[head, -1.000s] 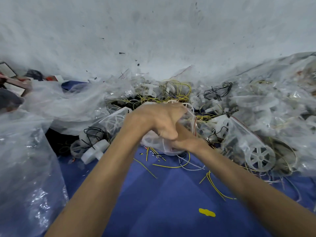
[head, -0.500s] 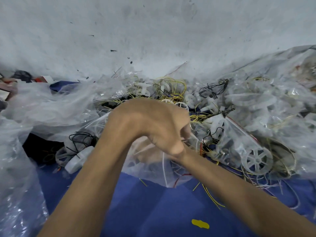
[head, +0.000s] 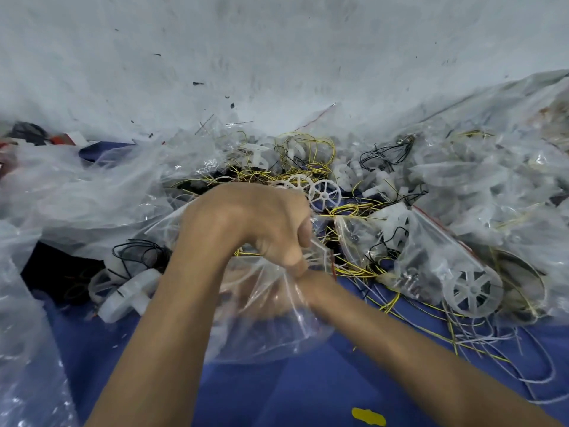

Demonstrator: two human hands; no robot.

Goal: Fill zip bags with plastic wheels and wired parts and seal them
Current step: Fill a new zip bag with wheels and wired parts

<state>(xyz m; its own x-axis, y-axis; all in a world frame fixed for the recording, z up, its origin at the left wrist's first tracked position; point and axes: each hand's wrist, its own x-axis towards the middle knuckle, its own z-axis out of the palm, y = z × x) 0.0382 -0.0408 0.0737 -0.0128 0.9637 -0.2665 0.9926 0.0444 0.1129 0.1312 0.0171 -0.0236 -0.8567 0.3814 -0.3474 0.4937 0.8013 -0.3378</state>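
Note:
A clear zip bag (head: 271,337) hangs over the blue cloth at centre. My left hand (head: 246,220) is above it, fingers curled round the bag's mouth near its red seal strip. My right hand (head: 292,288) is pushed inside the bag and shows only as a blur through the plastic, so I cannot tell what it holds. Behind my hands lies a pile of white plastic wheels (head: 324,195) tangled with yellow wires (head: 308,149) and black wires (head: 388,152). A filled zip bag (head: 431,257) with a spoked wheel (head: 472,291) in it lies to the right.
A blue cloth (head: 308,389) covers the surface, with a yellow scrap (head: 368,416) near the front. Large crumpled clear bags (head: 27,334) crowd the left and far right. A white motor part (head: 129,295) lies at left. A white wall (head: 277,57) closes off the back.
The zip bag has spread open and hangs lower over the cloth. My right hand has gone from the bag's side to inside it. My left hand still grips the mouth.

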